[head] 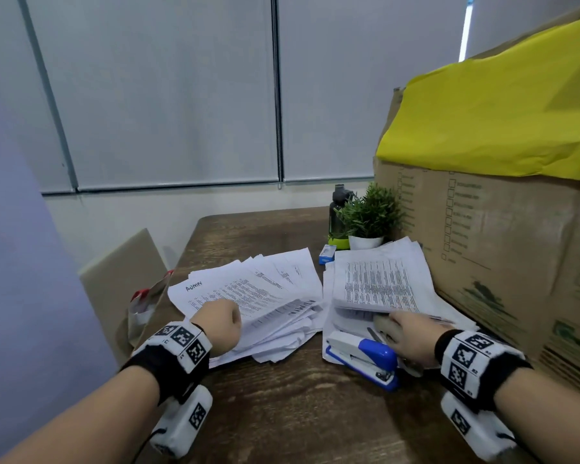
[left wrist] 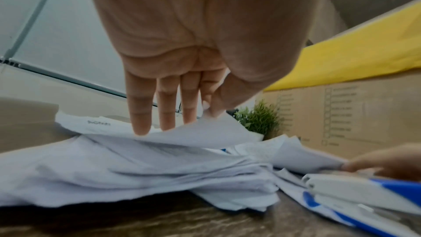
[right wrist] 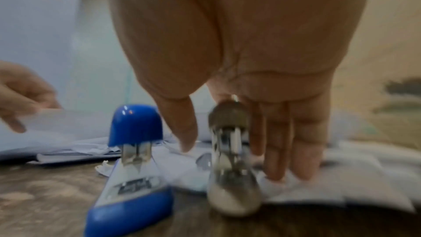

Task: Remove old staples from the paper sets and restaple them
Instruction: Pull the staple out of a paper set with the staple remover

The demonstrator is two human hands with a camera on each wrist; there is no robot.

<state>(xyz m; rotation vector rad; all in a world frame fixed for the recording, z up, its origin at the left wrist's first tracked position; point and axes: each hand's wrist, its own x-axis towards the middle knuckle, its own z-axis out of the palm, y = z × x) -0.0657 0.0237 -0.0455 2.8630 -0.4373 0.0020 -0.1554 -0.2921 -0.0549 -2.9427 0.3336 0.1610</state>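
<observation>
The blue-and-white stapler [head: 365, 358] lies nearest on the dark wooden table [head: 292, 410], partly on the near corner of the right pile of paper sets [head: 379, 286], its blue head toward the table's near edge. Just beside it, on its right, the right hand [head: 407, 343] reaches with straight fingers [right wrist: 303, 150] flat on the sheets and a grey staple remover [right wrist: 230, 152] between thumb and fingers; the wrist view is blurred, so whether the thumb actually presses the tool cannot be told. The left hand [head: 220, 326] rests over the left pile of paper sets [head: 248, 296], its fingers [left wrist: 141, 111] straight and close together, tips touching a lifted sheet while the thumb lies on that sheet's upper edge, lightly pinching it. That pile is fanned and untidy, a page marked "ADMIN" on top; the print is otherwise too small to read, and no staples can be made out. The two piles nearly meet at mid-table. A large cardboard box [head: 503, 256] with yellow paper [head: 496, 122] draped over it crowds the right pile's right side and is cut off by the frame. Behind the piles stand a small blue box [head: 327, 253], a potted plant [head: 369, 216] and a dark bottle [head: 339, 209]. Bare tabletop shows in front of the left pile and toward the far left corner, where a beige chair back [head: 121, 279] rises beside the edge
</observation>
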